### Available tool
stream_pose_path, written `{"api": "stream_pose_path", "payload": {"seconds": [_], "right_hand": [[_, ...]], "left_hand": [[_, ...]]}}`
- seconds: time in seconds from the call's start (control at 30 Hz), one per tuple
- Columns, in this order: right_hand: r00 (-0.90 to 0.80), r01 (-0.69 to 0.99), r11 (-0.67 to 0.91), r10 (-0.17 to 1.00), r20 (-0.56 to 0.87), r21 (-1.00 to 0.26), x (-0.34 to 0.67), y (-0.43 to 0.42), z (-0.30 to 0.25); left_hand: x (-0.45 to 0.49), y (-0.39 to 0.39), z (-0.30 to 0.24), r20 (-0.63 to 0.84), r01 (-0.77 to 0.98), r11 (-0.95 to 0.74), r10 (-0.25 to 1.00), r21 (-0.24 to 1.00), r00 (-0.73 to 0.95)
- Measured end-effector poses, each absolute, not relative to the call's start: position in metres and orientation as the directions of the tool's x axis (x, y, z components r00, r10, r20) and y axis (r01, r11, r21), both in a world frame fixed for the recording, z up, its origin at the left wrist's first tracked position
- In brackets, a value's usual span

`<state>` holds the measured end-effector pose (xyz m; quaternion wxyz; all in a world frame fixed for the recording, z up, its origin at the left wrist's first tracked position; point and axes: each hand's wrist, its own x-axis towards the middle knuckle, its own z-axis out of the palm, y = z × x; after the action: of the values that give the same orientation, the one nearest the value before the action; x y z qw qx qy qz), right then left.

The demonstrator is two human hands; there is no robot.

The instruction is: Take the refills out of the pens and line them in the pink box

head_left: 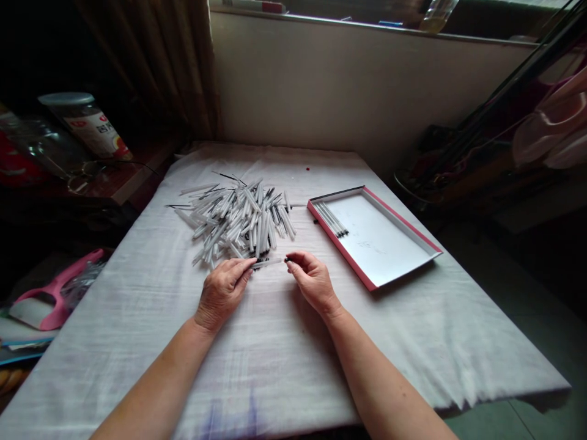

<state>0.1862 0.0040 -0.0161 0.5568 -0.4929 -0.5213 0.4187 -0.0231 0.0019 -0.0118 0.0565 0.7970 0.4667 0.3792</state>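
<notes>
My left hand [225, 287] is closed in a pinch on the black end of a whitish, translucent pen barrel [269, 263], which points to the right. My right hand [314, 281] pinches a small black piece [288, 260] close to the barrel's free end. A narrow gap seems to lie between the two, though whether they touch is hard to make out. Just beyond my left hand spreads a loose pile of similar pen barrels [243, 214], mixed with thin dark rods and black ends.
A shallow red-edged box lid [398, 247] lies right of the pile, with several black-tipped pens [331, 219] lined up along its left side. White cloth [151, 342] covers the table. A lidded jar [94, 125] stands on a side shelf, and pink scissors [57, 293] lie lower left.
</notes>
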Motion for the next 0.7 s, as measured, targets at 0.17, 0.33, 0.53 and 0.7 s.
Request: {"api": "stream_pose_path", "payload": {"seconds": [0.17,0.33,0.53,0.7], "right_hand": [[0.087,0.102,0.195,0.975,0.203,-0.976,0.181,0.003,-0.017],[0.039,0.268,0.298,0.947,0.319,-0.916,0.185,0.002,-0.011],[-0.039,0.403,0.353,0.929,0.369,-0.844,0.191,-0.001,-0.004],[-0.110,0.569,0.314,0.945,0.307,-0.760,0.195,-0.001,-0.004]], "left_hand": [[-0.023,0.002,-0.012,0.531,0.708,-0.556,0.794,0.436,0.296],[-0.022,0.002,-0.012,0.528,0.705,-0.568,0.788,0.425,0.317],[-0.022,0.001,-0.012,0.520,0.692,-0.586,0.781,0.421,0.345],[-0.022,0.000,-0.011,0.534,0.679,-0.608,0.765,0.413,0.361]]}}
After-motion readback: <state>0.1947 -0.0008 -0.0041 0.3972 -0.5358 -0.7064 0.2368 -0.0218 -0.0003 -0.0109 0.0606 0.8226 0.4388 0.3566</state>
